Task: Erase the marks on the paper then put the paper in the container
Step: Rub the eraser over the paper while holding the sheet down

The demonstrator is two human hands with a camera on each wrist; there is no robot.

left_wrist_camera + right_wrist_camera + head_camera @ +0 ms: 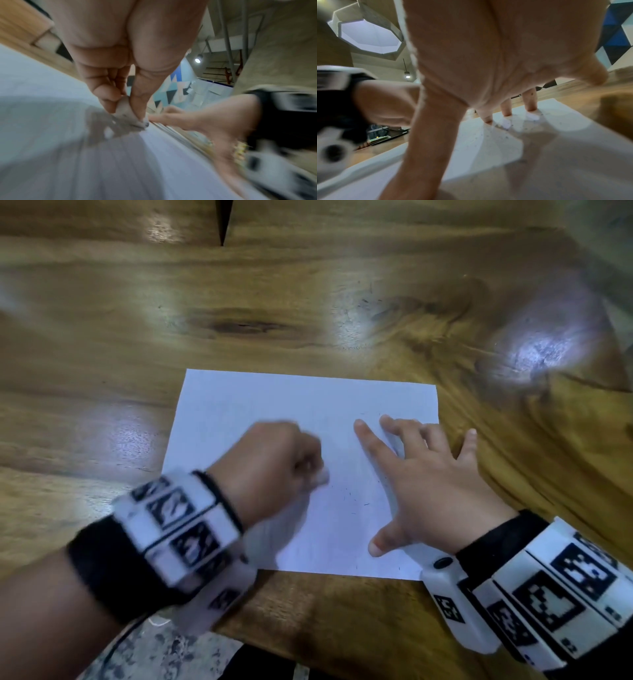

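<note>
One sheet: paper [308, 419] is laid flat on the wooden table [239, 302], near its front edge, long side across the view.
Paper surface: a few faint dark specks and short strokes are seen near the middle and along the right part; crumbs are scattered on it in the right wrist view.
Left hand [274, 463]: fingers are curled into a fist over the left-centre of the sheet; the hand is blurred in the head view.
Eraser [127, 115]: a small whitish block is pinched between thumb and curled fingers of the left hand, its lower end pressed against the paper.
Right hand [428, 487]: fingers are spread and straight; fingertips [506, 113] and thumb are pressed down on the right part of the sheet, nothing gripped. The little finger is held off the paper's right edge.
Wrist units: a white patterned band with camera is worn on each wrist.
Container: cannot be identified in any view; contents cannot be told.
</note>
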